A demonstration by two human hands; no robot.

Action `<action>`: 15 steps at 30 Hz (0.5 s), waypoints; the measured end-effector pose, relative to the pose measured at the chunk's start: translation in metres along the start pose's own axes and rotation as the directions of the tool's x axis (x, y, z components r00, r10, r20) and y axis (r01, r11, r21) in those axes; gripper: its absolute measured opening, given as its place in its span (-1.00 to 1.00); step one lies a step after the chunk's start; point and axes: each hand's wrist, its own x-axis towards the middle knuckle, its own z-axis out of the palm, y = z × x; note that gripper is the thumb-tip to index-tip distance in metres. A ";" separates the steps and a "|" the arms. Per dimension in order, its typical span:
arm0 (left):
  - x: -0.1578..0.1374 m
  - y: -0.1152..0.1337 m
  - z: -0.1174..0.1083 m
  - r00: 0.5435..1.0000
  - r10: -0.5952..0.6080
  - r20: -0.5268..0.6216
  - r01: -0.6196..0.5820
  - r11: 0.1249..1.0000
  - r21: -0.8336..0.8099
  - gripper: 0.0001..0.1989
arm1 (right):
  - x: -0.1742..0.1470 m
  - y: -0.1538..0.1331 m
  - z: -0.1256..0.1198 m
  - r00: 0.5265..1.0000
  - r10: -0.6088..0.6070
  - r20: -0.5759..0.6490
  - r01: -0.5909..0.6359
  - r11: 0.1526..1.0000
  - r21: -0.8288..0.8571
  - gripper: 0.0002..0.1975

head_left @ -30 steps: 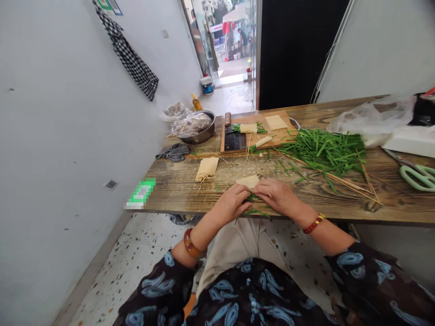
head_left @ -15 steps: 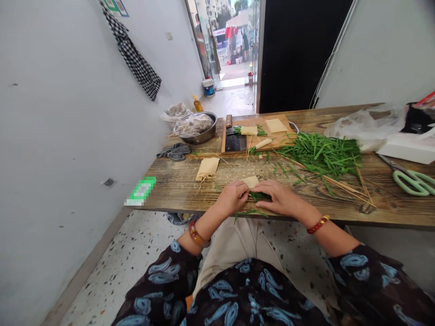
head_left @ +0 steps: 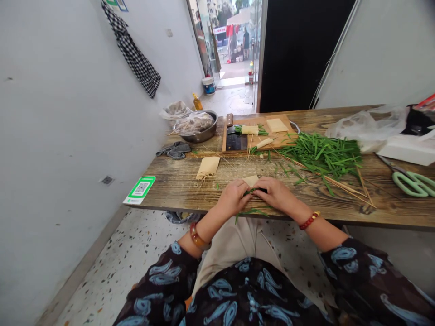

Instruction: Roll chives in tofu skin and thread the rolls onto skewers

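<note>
Near the table's front edge, my left hand (head_left: pixel 234 196) and my right hand (head_left: pixel 273 192) are closed around a tofu skin sheet (head_left: pixel 250 181) with chives in it. Only the sheet's far corner and a little green show; my fingers hide the rest. Loose chive pieces (head_left: pixel 252 212) lie at the edge below my hands. A stack of tofu skins (head_left: pixel 208 167) is to the left. Behind, finished chive rolls (head_left: pixel 250 130) rest on the cutting board (head_left: pixel 255 121), with thin wooden skewers beside them. A large chive pile (head_left: pixel 322 154) is to the right.
A cleaver (head_left: pixel 237 141) lies on the board. Long skewers (head_left: pixel 343 186) and green-handled scissors (head_left: pixel 413 182) lie on the right. A metal bowl (head_left: pixel 204 134) with a bagged bundle and a grey cloth (head_left: pixel 174 150) are at the left, with a QR card (head_left: pixel 140 190) at the corner.
My right hand has moved slightly left, closer to my left hand, its fingers now closed in on the sheet. Less of the chives shows between my hands.
</note>
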 end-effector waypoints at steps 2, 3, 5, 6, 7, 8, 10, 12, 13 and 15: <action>0.001 0.001 0.002 0.999 -0.039 -0.026 0.039 0.999 0.001 -0.89 | 0.002 0.002 -0.002 1.000 0.014 0.015 -0.014 1.000 0.012 -0.84; 0.001 0.002 0.002 0.997 -0.066 -0.037 0.066 0.998 -0.011 -0.88 | 0.002 0.003 -0.003 0.999 0.021 0.033 -0.021 1.000 0.016 -0.84; 0.003 0.002 0.002 0.992 -0.121 -0.042 0.119 0.992 -0.046 -0.88 | 0.004 0.005 -0.005 0.996 0.036 0.084 -0.037 0.999 0.015 -0.83; 0.004 0.003 0.002 0.989 -0.144 -0.037 0.141 0.988 -0.069 -0.88 | 0.005 0.006 -0.006 0.993 0.046 0.106 -0.047 0.999 0.008 -0.83; 0.004 0.002 0.002 0.986 -0.163 -0.027 0.160 0.983 -0.090 -0.88 | 0.006 0.006 -0.007 0.991 0.057 0.121 -0.056 0.998 -0.005 -0.83; 0.004 0.002 0.002 0.984 -0.180 -0.015 0.177 0.978 -0.107 -0.88 | 0.006 0.007 -0.007 0.990 0.069 0.126 -0.067 0.998 -0.019 -0.82; 0.004 0.002 0.002 0.978 -0.210 -0.006 0.208 0.969 -0.136 -0.93 | 0.008 0.008 -0.006 0.988 0.090 0.128 -0.086 0.996 -0.037 -0.82; 0.003 0.004 0.002 0.974 -0.223 -0.024 0.216 0.962 -0.167 -0.94 | 0.009 0.008 -0.006 0.985 0.102 0.138 -0.099 0.995 -0.025 -0.83; 0.002 0.005 0.002 0.976 -0.216 -0.041 0.205 0.963 -0.177 -0.91 | 0.010 0.008 -0.005 0.983 0.105 0.148 -0.104 0.995 -0.014 -0.83; 0.001 0.007 0.003 0.984 -0.167 -0.070 0.152 0.972 -0.177 -0.91 | 0.012 0.007 -0.006 0.978 0.113 0.176 -0.116 0.993 0.007 -0.82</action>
